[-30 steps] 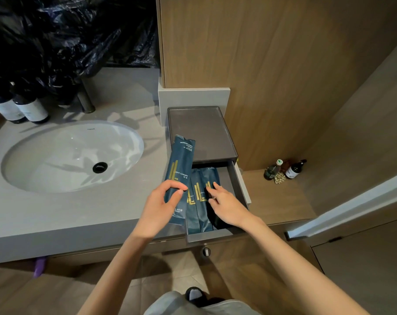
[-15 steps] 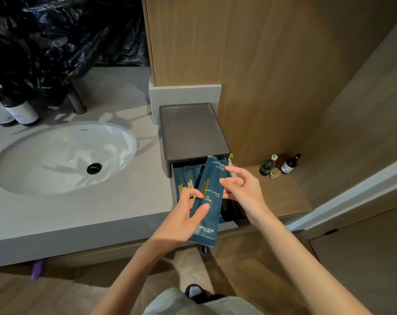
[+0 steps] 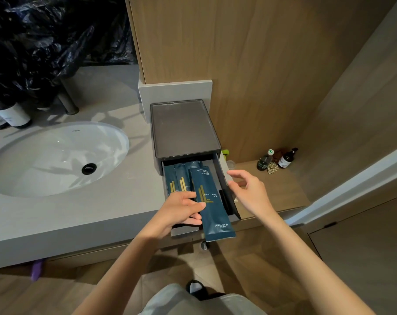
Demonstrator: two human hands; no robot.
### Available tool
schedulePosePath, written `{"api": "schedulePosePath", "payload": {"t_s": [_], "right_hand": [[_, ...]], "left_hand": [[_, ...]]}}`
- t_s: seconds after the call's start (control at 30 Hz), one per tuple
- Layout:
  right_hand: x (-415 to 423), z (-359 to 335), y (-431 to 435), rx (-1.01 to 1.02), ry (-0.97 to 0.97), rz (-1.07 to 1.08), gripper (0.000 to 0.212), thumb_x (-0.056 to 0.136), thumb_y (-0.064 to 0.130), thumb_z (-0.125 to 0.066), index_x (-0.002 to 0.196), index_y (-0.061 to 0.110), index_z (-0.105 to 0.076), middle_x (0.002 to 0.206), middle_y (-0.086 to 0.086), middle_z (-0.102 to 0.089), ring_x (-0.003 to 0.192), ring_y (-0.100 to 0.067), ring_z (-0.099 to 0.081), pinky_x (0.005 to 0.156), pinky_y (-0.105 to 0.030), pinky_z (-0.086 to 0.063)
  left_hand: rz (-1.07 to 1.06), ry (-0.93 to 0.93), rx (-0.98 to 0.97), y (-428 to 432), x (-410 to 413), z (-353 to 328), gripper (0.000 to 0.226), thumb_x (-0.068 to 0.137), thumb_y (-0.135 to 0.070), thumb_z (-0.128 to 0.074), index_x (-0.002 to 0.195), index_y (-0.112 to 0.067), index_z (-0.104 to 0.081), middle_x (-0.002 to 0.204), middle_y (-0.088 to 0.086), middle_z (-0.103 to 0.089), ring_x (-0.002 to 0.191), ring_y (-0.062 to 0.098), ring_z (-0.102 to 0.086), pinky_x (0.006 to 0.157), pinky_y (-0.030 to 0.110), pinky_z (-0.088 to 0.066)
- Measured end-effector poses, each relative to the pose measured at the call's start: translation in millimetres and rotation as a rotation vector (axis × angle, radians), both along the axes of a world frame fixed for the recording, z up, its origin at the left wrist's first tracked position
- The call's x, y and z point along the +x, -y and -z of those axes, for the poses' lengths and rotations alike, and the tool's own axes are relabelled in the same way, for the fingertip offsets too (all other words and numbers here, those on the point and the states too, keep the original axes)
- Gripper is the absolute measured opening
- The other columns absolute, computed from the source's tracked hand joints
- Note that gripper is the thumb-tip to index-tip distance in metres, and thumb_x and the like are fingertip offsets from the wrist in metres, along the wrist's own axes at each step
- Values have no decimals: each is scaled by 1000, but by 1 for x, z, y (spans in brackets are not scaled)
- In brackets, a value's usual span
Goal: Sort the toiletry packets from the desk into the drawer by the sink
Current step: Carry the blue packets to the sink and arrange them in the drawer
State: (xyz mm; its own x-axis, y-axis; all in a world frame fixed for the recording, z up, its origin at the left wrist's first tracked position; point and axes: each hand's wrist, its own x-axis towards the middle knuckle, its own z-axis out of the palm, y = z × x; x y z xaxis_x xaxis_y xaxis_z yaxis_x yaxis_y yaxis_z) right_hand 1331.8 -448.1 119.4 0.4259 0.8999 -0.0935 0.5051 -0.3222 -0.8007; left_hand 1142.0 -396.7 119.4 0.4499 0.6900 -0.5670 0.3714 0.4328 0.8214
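Left hand pinches a dark blue packet by its left edge, thumb on top. Packet lies lengthwise over the open drawer, near end overhanging the front. Right hand is spread and holds nothing, just right of the packet, not touching. More packets lie inside, at left.

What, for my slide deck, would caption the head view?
Left hand holds a dental kit packet over the open drawer; right hand hovers open.

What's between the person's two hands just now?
In the head view: the dark blue dental kit packet, which the left hand grips, and beyond it the right wall of the open drawer. The right hand is open and off the packet.
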Motion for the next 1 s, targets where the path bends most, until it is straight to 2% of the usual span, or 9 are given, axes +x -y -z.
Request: {"api": "schedulePosePath", "payload": {"t_s": [0.17,0.37,0.5,0.57,0.63,0.7,0.83,0.93,1.0], "right_hand": [[3,11,5,-141,-35,-66,38,96,19,-54,133,16,-55,130,-2,-61,114,-18,-59,96,-28,-46],[7,13,5,-159,-73,-81,31,97,17,-49,125,13,-63,124,-4,-67,111,-20,-63,99,-42,-51],[9,13,5,-158,-73,-110,32,97,16,-50,127,13,-62,124,-5,-66,110,-17,-62,99,-41,-50],[10,12,5,-155,-42,-135,34,97,16,-50,130,13,-59,128,-5,-64,113,-16,-60,101,-38,-49],[9,11,5,-153,-13,-176,37,97,16,-50,134,15,-55,132,-3,-61,116,-15,-59,102,-28,-45],[8,12,5,-137,59,-242,41,97,18,-51,138,18,-50,138,0,-55,120,-15,-56,100,-22,-40],[2,14,0,-111,351,-412,48,96,27,-53,143,24,-44,153,3,-36,140,-18,-32,113,-33,-28],[-3,13,-8,-169,615,-560,58,94,40,-52,148,26,-34,158,5,-24,147,-23,-15,118,-44,-15],[-8,14,-15,-257,743,-662,68,92,46,-51,151,25,-25,161,4,-17,149,-25,-3,118,-52,0]], "left_hand": [[-60,-40,-9,-22,23,12,61,88,-9,-65,141,-3,-37,114,16,-63,63,13,-64,56,23,-59],[-104,-86,28,-46,53,26,53,89,-6,-62,138,-1,-41,92,8,-59,58,15,-62,52,25,-59],[-57,-217,182,-47,59,36,52,88,-13,-64,135,-3,-44,85,7,-65,51,14,-65,52,23,-58],[-22,-275,291,-44,57,41,49,88,-17,-66,132,-6,-49,73,5,-69,46,10,-64,54,22,-57],[36,-363,458,-40,56,44,44,87,-24,-66,127,-10,-54,69,3,-72,50,7,-65,62,24,-57],[132,-530,693,-39,53,46,47,85,-38,-66,125,-15,-57,78,-2,-74,71,10,-68,73,30,-56],[305,-707,1051,-37,38,47,62,85,-58,-54,133,-20,-51,114,1,-60,111,20,-52,83,37,-51],[518,-810,1086,-34,21,50,82,82,-69,-44,148,-23,-28,148,3,-38,133,26,-33,104,39,-35],[617,-860,1044,-32,13,53,93,79,-74,-41,152,-23,-13,159,1,-19,145,28,-16,116,43,-18]]}}
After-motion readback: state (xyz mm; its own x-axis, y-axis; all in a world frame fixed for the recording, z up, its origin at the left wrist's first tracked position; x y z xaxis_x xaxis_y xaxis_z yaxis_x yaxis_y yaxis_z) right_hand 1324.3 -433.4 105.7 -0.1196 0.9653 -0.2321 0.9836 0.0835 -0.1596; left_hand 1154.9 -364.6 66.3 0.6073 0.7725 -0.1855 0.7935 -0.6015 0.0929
